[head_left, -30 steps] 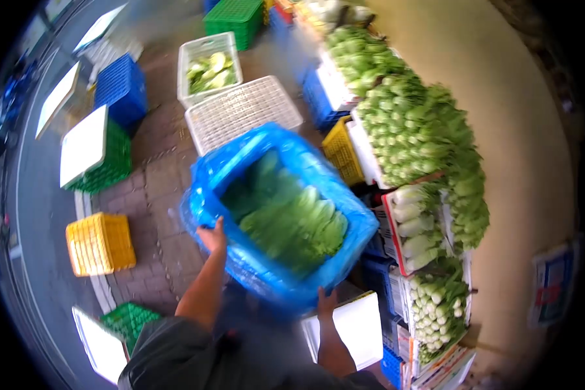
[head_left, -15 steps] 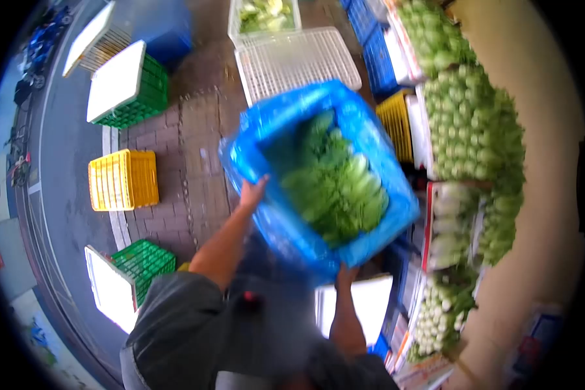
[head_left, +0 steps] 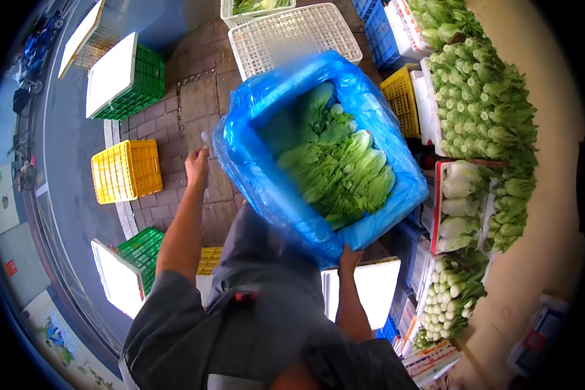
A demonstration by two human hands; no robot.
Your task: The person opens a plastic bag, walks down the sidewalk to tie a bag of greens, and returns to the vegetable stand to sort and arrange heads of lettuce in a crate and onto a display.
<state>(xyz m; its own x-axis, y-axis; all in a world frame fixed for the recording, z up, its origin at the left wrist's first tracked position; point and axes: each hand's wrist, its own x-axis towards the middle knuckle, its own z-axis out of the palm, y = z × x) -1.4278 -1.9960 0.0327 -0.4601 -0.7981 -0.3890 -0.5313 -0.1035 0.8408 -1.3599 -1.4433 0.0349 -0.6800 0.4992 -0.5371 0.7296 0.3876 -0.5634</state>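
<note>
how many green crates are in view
2. The upper green crate is at upper left, beyond the left yellow crate; the lower green crate is at lower left, nearer the person. Others may be hidden.

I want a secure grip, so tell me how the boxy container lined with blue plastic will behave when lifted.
The glossy, wrinkled blue plastic liner may slide or bunch under fingers. The boxy container keeps its corners, suggesting something stiffer beneath. The leafy green vegetables look unwrapped, so tilting could shift them.
</note>
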